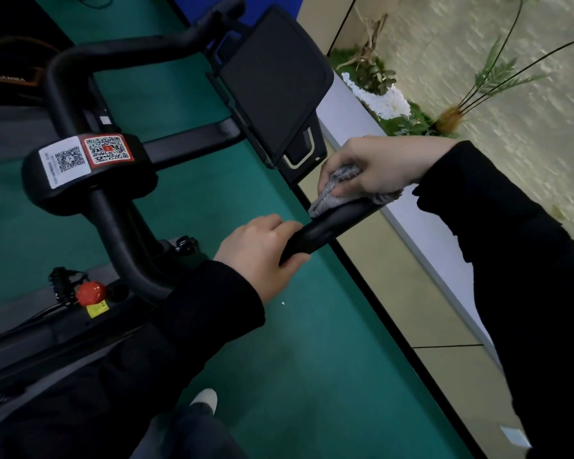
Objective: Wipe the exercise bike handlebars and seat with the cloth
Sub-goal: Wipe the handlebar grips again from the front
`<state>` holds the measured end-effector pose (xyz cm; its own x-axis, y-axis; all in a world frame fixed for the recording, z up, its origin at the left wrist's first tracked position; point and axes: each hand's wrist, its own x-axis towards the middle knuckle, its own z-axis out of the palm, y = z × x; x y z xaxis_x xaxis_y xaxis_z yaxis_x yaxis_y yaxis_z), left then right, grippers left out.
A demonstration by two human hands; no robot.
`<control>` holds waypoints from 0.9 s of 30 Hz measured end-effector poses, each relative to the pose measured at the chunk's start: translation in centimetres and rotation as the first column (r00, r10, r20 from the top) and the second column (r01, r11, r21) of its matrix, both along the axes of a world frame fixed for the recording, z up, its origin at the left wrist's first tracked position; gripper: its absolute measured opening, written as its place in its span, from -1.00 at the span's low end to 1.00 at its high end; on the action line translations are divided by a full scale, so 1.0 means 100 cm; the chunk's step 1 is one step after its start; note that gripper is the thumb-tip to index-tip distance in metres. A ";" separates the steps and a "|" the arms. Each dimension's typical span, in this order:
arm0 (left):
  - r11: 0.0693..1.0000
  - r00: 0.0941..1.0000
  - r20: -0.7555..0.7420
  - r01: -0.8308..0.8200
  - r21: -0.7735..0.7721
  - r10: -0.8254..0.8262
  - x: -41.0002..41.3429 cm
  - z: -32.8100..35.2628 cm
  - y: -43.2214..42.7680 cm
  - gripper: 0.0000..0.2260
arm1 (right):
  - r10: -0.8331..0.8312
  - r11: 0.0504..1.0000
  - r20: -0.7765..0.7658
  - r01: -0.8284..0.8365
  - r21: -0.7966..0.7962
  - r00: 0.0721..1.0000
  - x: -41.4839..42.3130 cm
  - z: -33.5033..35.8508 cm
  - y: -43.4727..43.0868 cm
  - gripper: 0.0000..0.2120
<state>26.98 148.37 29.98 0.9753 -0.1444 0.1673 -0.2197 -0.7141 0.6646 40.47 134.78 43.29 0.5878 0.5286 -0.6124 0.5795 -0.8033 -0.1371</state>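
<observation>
Left hand [262,251] clenched round smooth black tubular handlebar [328,226]; right hand [378,168] clutching fluffy grey cloth [325,195], pressed onto handlebar's rounded end.

One set of handlebars [328,225]; on them two hands, left hand [259,251] and right hand [378,167], one cloth [325,197], two QR stickers [65,160]; beyond them one screen [272,84].

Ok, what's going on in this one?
A person is wiping an exercise bike with a grey cloth. The right hand holds the bunched cloth and presses it onto the end of one handlebar. The left hand grips the same bar just below the cloth, apparently to steady it. The dark screen and the QR stickers are not being touched. The seat is not in view.
</observation>
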 end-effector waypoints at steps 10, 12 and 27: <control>1.000 1.000 0.014 -0.004 -0.008 0.004 -0.001 -0.002 -0.001 -0.63 | -0.274 0.886 -0.043 0.270 0.376 0.961 0.012 0.010 -0.054 -0.89; 1.000 1.000 0.006 0.004 -0.016 -0.004 0.000 -0.002 0.000 -0.62 | -0.405 0.723 -0.127 0.402 0.562 0.906 0.002 -0.003 -0.069 -0.90; 1.000 1.000 0.028 -0.001 -0.011 0.001 -0.002 0.003 -0.003 -0.68 | -0.550 -0.647 -0.735 0.354 0.675 0.396 -0.084 -0.107 -0.040 -0.85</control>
